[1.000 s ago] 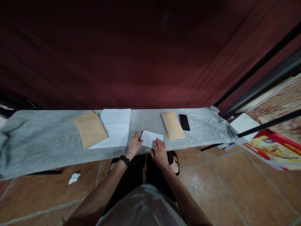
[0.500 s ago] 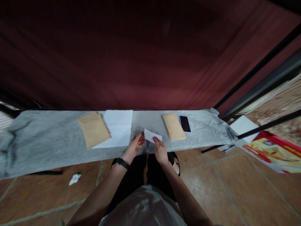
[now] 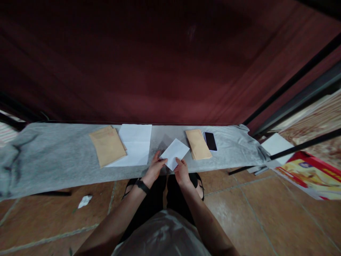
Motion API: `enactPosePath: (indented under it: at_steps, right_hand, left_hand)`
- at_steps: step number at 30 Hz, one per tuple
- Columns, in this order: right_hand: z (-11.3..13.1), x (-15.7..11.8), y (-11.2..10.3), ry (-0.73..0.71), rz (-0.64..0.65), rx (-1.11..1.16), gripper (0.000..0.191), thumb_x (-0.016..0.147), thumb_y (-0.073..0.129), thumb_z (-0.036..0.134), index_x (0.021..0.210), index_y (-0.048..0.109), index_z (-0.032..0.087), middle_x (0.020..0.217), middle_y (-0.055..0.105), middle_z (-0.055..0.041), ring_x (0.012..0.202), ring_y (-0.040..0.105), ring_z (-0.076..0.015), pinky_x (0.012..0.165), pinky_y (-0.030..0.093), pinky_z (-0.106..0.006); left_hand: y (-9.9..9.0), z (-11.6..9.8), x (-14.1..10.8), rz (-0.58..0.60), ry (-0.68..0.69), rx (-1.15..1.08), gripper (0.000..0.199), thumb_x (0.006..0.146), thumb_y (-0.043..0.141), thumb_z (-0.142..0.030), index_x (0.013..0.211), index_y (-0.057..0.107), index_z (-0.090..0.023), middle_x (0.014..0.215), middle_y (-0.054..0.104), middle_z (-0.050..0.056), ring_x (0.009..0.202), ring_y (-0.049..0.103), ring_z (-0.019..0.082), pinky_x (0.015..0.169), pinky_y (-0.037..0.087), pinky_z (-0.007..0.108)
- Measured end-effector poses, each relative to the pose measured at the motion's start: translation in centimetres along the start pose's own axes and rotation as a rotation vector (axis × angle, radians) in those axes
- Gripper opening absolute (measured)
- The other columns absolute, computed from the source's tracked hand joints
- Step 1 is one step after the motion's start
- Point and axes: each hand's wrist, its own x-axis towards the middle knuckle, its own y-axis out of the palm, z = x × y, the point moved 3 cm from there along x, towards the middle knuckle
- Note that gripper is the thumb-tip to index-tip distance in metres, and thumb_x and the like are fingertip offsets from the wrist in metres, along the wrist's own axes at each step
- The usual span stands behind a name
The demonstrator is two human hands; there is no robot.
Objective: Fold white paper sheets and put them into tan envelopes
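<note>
A small white folded sheet of paper [image 3: 176,151] is held tilted above the front of the cloth-covered bench. My left hand [image 3: 155,167], with a black band at the wrist, grips its left corner, thumb on top. On its lower right edge my right hand [image 3: 181,171] closes, thumb on the near face; the fingers beneath are partly hidden. Left of my hands lie large white paper sheets [image 3: 138,145], partly covered by a stack of brown envelopes [image 3: 108,147]. To the right rests another stack of brown envelopes [image 3: 198,144].
A dark-screened phone [image 3: 211,141] lies beside the right envelopes. Grey cloth [image 3: 61,153] covers the narrow bench, backed by a dark red panel [image 3: 165,71]. A crumpled white scrap [image 3: 85,201] lies on the tiled floor. At right stands a red and yellow box [image 3: 311,172].
The white paper has turned and now shows a broader face. My left hand, which was beside it with fingers apart, has taken hold of its left corner. My right hand still holds it.
</note>
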Motion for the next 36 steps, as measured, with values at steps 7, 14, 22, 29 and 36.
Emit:
enactPosePath:
  at_steps: [7, 14, 22, 29, 36]
  right_hand:
    - [1.4, 1.8, -3.6, -0.067, -0.149, -0.413, 0.037, 0.073, 0.071, 0.044, 0.099, 0.058, 0.022, 0.075, 0.065, 0.003, 0.062, 0.064, -0.0153, 0.057, 0.057, -0.028]
    - [2.4, 2.8, -3.3, -0.15, -0.136, -1.143, 0.034, 0.082, 0.065, 0.019, 0.116, 0.063, 0.02, 0.084, 0.071, -0.0028, 0.079, 0.07, -0.0197, 0.072, 0.053, -0.027]
    - [1.8, 2.6, -2.3, -0.298, -0.059, -1.536, 0.045, 0.094, 0.055, 0.021, 0.139, 0.052, 0.018, 0.106, 0.074, -0.014, 0.09, 0.072, -0.0271, 0.082, 0.052, -0.036]
    - [1.9, 2.5, -2.6, -0.38, -0.022, -1.649, 0.041, 0.096, 0.05, 0.027, 0.134, 0.057, 0.012, 0.12, 0.064, -0.0197, 0.109, 0.063, -0.0323, 0.094, 0.05, -0.045]
    - [0.2, 2.7, 0.0, -0.604, 0.356, -1.474, 0.051, 0.105, 0.033, 0.038, 0.146, 0.049, 0.012, 0.153, 0.047, -0.015, 0.144, 0.038, -0.0235, 0.12, 0.031, -0.043]
  left_hand:
    - [-1.6, -2.4, 3.0, 0.104, 0.133, 0.345, 0.106, 0.065, 0.073, -0.008, 0.157, 0.022, -0.015, 0.075, 0.068, -0.004, 0.062, 0.061, 0.015, 0.062, 0.049, 0.025]
    - [-1.6, -4.3, 5.7, -0.064, 0.392, 0.942, 0.085, 0.073, 0.061, -0.005, 0.154, 0.035, -0.017, 0.087, 0.065, 0.0, 0.072, 0.061, 0.016, 0.076, 0.053, 0.03]
    - [0.1, -2.6, 4.2, 0.017, 0.662, 1.243, 0.055, 0.089, 0.046, -0.011, 0.143, 0.052, -0.016, 0.153, 0.044, 0.017, 0.143, 0.039, 0.034, 0.118, 0.031, 0.053]
    - [1.8, 1.2, 0.6, 0.227, 0.72, 1.383, 0.054, 0.097, 0.046, -0.035, 0.148, 0.047, -0.018, 0.162, 0.033, 0.014, 0.153, 0.022, 0.032, 0.125, 0.015, 0.055]
    - [1.0, 2.5, 1.0, 0.314, 0.736, 1.547, 0.062, 0.095, 0.043, -0.025, 0.155, 0.034, -0.011, 0.164, 0.028, 0.017, 0.154, 0.017, 0.03, 0.125, 0.015, 0.054]
